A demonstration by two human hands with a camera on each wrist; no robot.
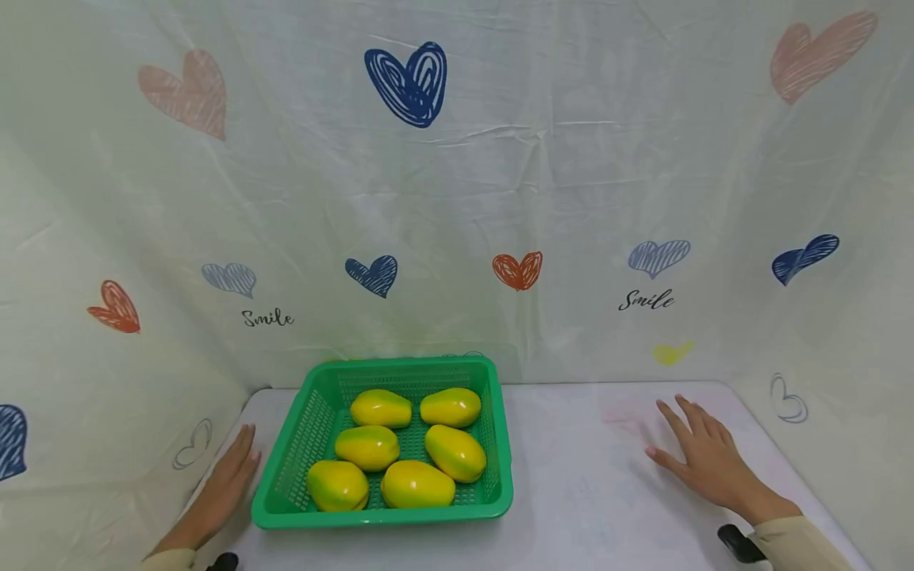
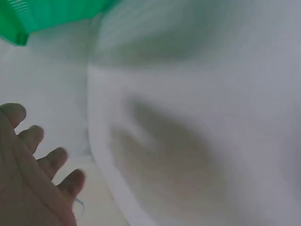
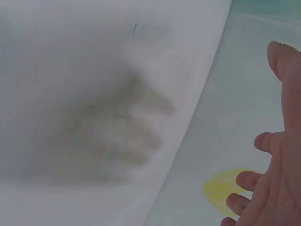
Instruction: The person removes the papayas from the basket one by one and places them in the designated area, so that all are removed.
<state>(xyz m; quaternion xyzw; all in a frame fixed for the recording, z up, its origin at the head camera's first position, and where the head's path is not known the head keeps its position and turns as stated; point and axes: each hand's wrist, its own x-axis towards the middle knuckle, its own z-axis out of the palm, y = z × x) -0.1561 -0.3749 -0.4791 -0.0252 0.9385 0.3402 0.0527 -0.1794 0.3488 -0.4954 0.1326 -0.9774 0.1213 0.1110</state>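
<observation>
A green plastic basket point(image 1: 385, 518) with mesh walls stands on the white table, left of the middle. Inside it lie several glossy yellow-green fruits point(image 1: 417, 484), mango- or papaya-like, spaced loosely in two columns. My left hand point(image 1: 228, 474) hovers beside the basket's left side, fingers extended and holding nothing. In the left wrist view a corner of the basket shows at the top, apart from the hand's fingers point(image 2: 52, 162). Off to the right, my right hand point(image 1: 707, 460) is spread above the table with nothing in it; its shadow falls on the surface.
The white tabletop point(image 1: 564, 476) stretches between the basket and the right hand. A pale curtain point(image 1: 457, 198) printed with hearts and "Smile" hangs behind the table and along both sides. Dark wrist devices point(image 1: 741, 544) sit at the sleeves.
</observation>
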